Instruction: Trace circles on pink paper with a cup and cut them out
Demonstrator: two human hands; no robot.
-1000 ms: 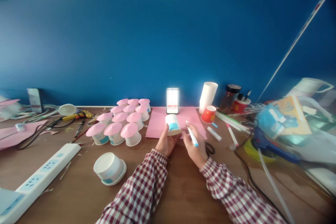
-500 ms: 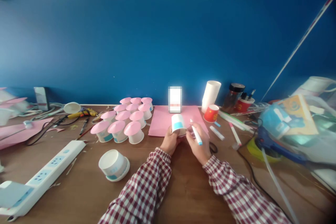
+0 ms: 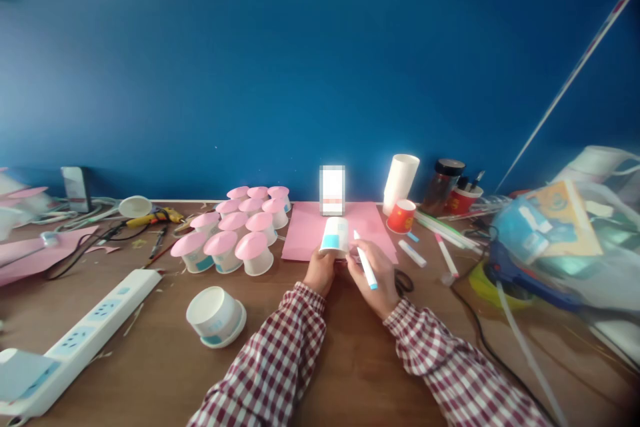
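Note:
A white paper cup [image 3: 340, 230] with a blue patch is held upside down in front of me. My left hand [image 3: 320, 271] grips it low on its left side. Between the fingers of my right hand [image 3: 379, 278] is a white marker pen [image 3: 367, 269] with a blue end, pointing up and away, close to the cup's right side. The right fingertips are near the cup's rim; whether they touch it I cannot tell. Under and behind the cup lies a pink paper sheet [image 3: 303, 230].
Several upturned cups with pink cone tops [image 3: 251, 245] stand left of the sheet. Nearer are white stacked cups [image 3: 215, 315] and a power strip [image 3: 83, 333]. A red cup [image 3: 401, 216], a tall white cup stack [image 3: 401, 180] and a blue glue gun [image 3: 530, 287] are on the right.
The cup has turned in my left hand, so its blue patch now sits further left. The marker has shifted slightly left and down with my right hand.

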